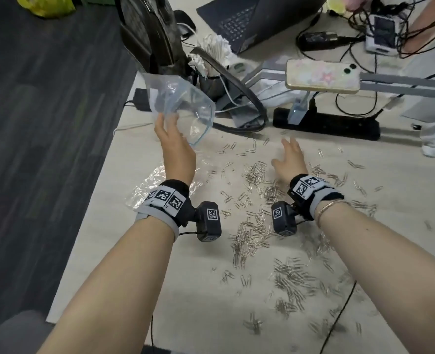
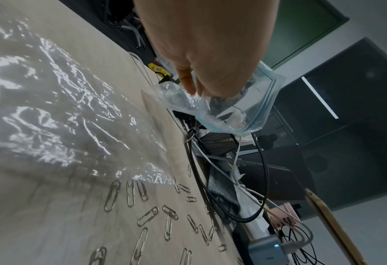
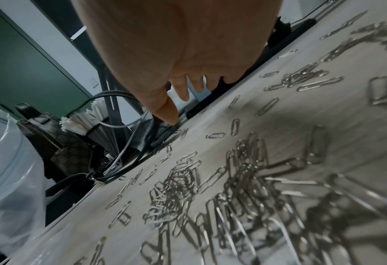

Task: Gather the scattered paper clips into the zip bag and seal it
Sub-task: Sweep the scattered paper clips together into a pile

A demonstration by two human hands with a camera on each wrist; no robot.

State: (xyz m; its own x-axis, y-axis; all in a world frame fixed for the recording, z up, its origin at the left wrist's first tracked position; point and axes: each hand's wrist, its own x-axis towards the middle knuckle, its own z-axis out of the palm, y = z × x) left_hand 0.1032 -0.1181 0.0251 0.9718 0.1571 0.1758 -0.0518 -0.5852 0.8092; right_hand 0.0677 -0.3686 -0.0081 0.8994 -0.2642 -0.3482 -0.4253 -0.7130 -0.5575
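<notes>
My left hand (image 1: 171, 134) holds a clear zip bag (image 1: 183, 103) with a blue seal strip up above the desk's left side; in the left wrist view its fingers (image 2: 187, 80) pinch the bag (image 2: 251, 100) near its mouth. Silver paper clips (image 1: 257, 226) lie scattered and in heaps over the pale desk (image 1: 104, 218), also seen as paper clips (image 3: 210, 188) close below the right wrist. My right hand (image 1: 289, 157) hovers over the far clips with its fingers (image 3: 183, 91) spread and holding nothing.
A crumpled clear plastic sheet (image 1: 157, 185) lies under my left wrist. Behind the clips are a black power strip (image 1: 326, 123), a dark handbag (image 1: 150, 34) with its strap, a mesh holder (image 2: 219, 143), a laptop (image 1: 244, 19), a phone (image 1: 323, 75) and cables. The desk's left edge drops to dark floor.
</notes>
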